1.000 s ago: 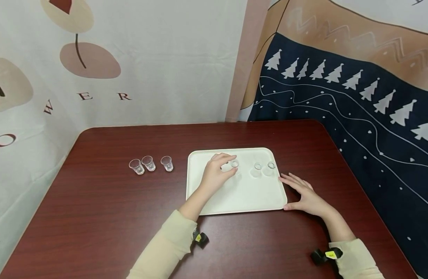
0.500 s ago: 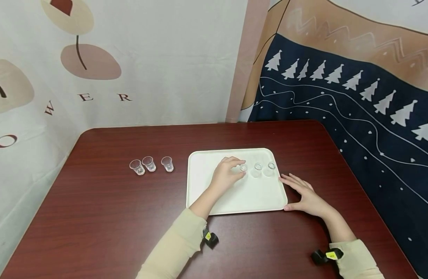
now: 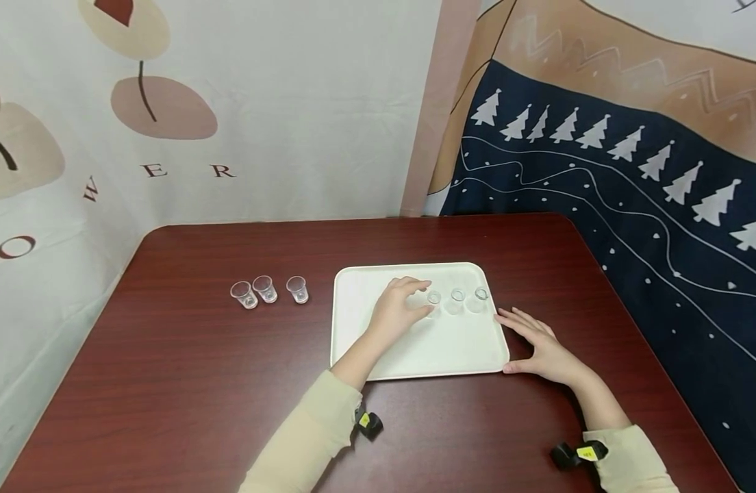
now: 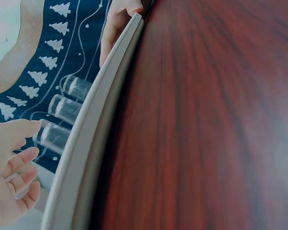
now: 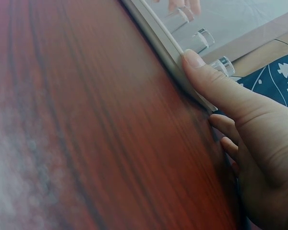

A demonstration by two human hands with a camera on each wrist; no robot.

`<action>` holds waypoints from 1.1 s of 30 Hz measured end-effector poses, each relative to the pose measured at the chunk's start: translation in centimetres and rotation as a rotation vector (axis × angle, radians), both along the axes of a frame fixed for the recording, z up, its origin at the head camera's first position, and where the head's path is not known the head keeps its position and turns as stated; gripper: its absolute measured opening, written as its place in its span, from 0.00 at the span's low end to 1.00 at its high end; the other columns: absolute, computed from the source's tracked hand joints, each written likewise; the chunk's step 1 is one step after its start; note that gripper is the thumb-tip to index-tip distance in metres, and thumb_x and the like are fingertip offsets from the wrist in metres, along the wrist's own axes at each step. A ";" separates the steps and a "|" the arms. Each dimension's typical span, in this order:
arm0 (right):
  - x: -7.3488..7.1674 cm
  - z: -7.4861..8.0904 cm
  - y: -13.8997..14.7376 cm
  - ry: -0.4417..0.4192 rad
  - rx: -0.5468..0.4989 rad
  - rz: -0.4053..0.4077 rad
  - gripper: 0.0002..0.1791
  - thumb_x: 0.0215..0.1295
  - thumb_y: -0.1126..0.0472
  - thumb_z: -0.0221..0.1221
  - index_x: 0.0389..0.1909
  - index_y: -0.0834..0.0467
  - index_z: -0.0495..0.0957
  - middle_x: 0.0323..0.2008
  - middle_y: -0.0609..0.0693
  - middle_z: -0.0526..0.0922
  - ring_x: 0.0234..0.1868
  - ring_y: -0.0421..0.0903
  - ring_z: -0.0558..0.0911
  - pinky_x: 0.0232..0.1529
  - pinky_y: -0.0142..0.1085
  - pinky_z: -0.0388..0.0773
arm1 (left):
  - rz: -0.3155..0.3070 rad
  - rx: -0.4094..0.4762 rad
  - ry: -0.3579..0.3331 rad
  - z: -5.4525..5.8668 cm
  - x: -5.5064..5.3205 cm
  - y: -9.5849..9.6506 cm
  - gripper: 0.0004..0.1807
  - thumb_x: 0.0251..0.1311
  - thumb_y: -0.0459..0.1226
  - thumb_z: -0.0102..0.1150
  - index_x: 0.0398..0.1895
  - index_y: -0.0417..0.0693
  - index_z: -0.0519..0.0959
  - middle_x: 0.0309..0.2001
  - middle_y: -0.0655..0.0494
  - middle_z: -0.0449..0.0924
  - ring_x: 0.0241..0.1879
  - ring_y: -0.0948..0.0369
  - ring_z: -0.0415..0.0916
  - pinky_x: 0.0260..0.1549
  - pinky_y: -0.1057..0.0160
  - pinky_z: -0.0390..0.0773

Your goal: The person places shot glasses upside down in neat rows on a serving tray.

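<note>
Three small clear cups stand in a row on the white tray (image 3: 439, 352): a left cup (image 3: 435, 298), a middle cup (image 3: 457, 297) and a right cup (image 3: 480, 297). My left hand (image 3: 393, 311) hovers over the tray beside the left cup, thumb and fingers spread apart around nothing. In the left wrist view, its fingertips (image 4: 32, 127) lie right by the rim of the nearest cup (image 4: 55, 137). My right hand (image 3: 547, 352) rests against the tray's right side, fingers extended and thumb at the near corner; the right wrist view has the thumb (image 5: 196, 59) on the tray edge.
Left of the tray, three more clear cups stand on the dark red table (image 3: 230, 383): two close together, one cup (image 3: 245, 296) and another cup (image 3: 266, 290), and a third cup (image 3: 298, 291) a little apart. Printed cloths (image 3: 292, 123) hang behind the table.
My left hand has moved right across the tray with a cup, set it down beside the other two and let go, drawing its fingers slightly back. The right hand stays at the tray.
</note>
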State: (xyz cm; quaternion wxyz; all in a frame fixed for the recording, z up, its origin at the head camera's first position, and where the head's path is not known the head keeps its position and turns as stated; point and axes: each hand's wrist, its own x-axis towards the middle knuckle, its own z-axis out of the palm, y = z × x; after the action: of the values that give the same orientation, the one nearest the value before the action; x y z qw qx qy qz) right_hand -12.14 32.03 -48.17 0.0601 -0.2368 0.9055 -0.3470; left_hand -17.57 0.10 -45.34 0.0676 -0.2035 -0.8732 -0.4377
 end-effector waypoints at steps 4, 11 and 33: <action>0.1 0.1 0.1 0.009 -0.003 -0.002 0.50 0.42 0.47 0.75 0.70 0.51 0.64 0.69 0.58 0.61 0.71 0.62 0.49 0.58 0.64 0.43 | 0.008 0.039 0.040 0.6 0.8 -1.4 0.23 0.51 0.37 0.71 0.53 0.46 0.81 0.44 0.60 0.81 0.47 0.61 0.71 0.47 0.62 0.72; 0.2 0.1 0.1 0.010 0.010 -0.004 0.51 0.42 0.46 0.74 0.70 0.51 0.64 0.69 0.57 0.61 0.71 0.61 0.49 0.59 0.63 0.43 | 0.030 0.135 0.128 1.5 2.2 -4.9 0.23 0.48 0.34 0.73 0.51 0.44 0.82 0.40 0.56 0.82 0.43 0.59 0.73 0.37 0.55 0.74; 0.0 0.0 -0.1 -0.016 0.013 -0.004 0.51 0.43 0.45 0.74 0.70 0.49 0.63 0.70 0.56 0.59 0.72 0.60 0.48 0.60 0.64 0.42 | 0.361 0.257 0.224 1.4 2.7 -16.2 0.28 0.44 0.27 0.74 0.53 0.40 0.80 0.50 0.49 0.78 0.36 0.49 0.74 0.27 0.60 0.70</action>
State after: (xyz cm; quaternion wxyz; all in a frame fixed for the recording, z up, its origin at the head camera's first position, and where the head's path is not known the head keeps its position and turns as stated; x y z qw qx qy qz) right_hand -12.10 31.93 -48.12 0.0681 -0.2319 0.9078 -0.3428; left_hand -14.87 -16.07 -43.90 0.2665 -0.0811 -0.8196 -0.5007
